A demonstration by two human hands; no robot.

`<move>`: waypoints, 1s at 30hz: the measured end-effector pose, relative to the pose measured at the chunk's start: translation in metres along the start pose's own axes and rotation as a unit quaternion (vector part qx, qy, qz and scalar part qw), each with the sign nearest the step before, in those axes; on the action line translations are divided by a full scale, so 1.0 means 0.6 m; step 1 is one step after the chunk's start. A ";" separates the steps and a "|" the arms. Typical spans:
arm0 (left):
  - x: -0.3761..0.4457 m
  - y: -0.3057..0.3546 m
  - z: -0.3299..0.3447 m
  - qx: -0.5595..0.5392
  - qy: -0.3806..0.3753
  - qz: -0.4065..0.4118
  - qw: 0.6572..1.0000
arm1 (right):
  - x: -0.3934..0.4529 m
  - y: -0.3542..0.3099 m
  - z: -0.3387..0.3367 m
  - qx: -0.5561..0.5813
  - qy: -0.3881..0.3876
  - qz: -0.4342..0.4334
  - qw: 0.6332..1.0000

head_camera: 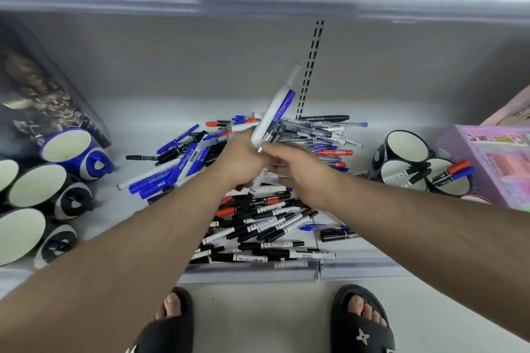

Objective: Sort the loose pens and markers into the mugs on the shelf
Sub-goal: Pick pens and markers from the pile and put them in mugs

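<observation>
Four mugs lay tipped on their sides at the left of the shelf (pixel 120 135): one blue mug (pixel 75 152) farthest back and three black-and-white mugs (pixel 43 192) nearer, all with pale interiors facing the viewer and nothing visible inside them. At centre, a heap of loose pens and markers (pixel 258 218) covered the shelf floor, too many to count; blue-capped ones lay mostly to the left and far side, black-capped white-barrelled ones nearer, with a few red caps scattered through. Above the heap, the left hand (pixel 241 156) gripped a bundle of markers (pixel 275 112), its fingers curled round them; the longest, white with a blue label, pointed up and away. The right hand (pixel 301 172) met the bundle's lower end, fingers bent inward; whether they pinched it could not be told. At right stood three dark mugs (pixel 401 146); the two nearer ones held a few markers. A pink-and-purple box (pixel 493 163) sat just beside them.
</observation>
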State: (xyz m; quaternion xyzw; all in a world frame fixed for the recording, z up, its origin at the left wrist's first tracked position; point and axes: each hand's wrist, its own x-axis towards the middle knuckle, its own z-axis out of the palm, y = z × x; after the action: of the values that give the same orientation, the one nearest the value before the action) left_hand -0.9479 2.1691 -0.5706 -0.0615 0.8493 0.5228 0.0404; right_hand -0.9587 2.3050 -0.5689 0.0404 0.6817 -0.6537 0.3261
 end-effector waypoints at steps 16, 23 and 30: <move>-0.088 0.017 0.079 -0.158 -0.172 -0.133 0.963 | -0.029 -0.025 -0.044 0.088 0.062 0.123 0.987; -0.112 -0.017 0.101 -0.193 -0.169 -0.184 0.949 | -0.024 -0.027 -0.121 0.184 0.160 0.074 0.967; -0.095 -0.007 0.063 -0.537 0.035 -0.281 0.795 | -0.076 -0.011 -0.130 0.143 0.166 0.082 0.972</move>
State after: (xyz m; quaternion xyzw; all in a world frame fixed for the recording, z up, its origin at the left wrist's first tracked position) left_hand -0.8910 2.2044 -0.5840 -0.3274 0.3781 0.8581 0.1163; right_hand -0.9566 2.3927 -0.5459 0.2503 0.6199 -0.6998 0.2518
